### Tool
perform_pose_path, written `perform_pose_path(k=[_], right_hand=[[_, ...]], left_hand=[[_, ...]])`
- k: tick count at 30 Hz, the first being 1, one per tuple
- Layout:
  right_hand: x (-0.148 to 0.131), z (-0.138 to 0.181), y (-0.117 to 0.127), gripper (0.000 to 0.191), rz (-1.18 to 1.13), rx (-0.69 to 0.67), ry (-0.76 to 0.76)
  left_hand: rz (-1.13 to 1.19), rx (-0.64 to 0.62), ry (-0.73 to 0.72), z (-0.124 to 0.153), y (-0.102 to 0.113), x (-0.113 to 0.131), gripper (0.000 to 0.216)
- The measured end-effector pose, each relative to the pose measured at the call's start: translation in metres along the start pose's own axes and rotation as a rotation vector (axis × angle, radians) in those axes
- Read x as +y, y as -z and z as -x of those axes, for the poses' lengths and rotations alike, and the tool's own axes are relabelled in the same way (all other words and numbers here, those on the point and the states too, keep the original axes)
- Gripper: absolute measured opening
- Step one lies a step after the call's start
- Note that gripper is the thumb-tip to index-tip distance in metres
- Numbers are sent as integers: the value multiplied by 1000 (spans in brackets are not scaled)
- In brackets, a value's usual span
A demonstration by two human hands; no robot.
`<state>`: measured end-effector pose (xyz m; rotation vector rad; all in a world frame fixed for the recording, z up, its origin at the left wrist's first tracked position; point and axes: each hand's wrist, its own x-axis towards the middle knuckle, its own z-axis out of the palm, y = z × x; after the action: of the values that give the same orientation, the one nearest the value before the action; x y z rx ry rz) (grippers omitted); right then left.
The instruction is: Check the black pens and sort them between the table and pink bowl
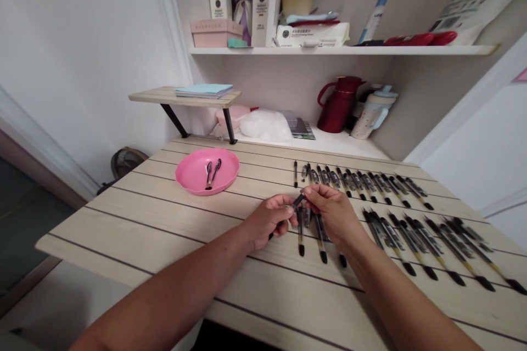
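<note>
My left hand [269, 220] is closed around a dark pen [298, 200], which slants up to the right. At the pen's upper end, the fingertips of my right hand [329, 208] pinch its tip. Both hands are just above the table. Below and beside them lie black pen parts, among them a refill with a black end [301, 236], partly covered by my right hand. A row of pen parts [362, 184] stretches away behind my right hand, and a second row [428, 247] lies to its right. A pink plate [187, 180] at the left holds two black clear-bodied pen pieces [213, 171].
The striped wooden table [135, 225] carries a small raised shelf [152, 94] with blue paper [203, 90]. Behind stand a red thermos jug [338, 105], a pale bottle [373, 115] and a white plastic bag [265, 125]. A wall shelf [349, 51] with bottles and packs hangs above.
</note>
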<state>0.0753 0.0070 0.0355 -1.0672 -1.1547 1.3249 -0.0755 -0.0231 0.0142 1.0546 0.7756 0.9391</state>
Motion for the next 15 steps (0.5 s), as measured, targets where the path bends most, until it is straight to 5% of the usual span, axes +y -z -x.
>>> perform_pose_path(k=[15], right_hand=[[-1,0,4,35,-46,-124,-102]], left_hand=[[26,-38,34,0,0,-1,25]])
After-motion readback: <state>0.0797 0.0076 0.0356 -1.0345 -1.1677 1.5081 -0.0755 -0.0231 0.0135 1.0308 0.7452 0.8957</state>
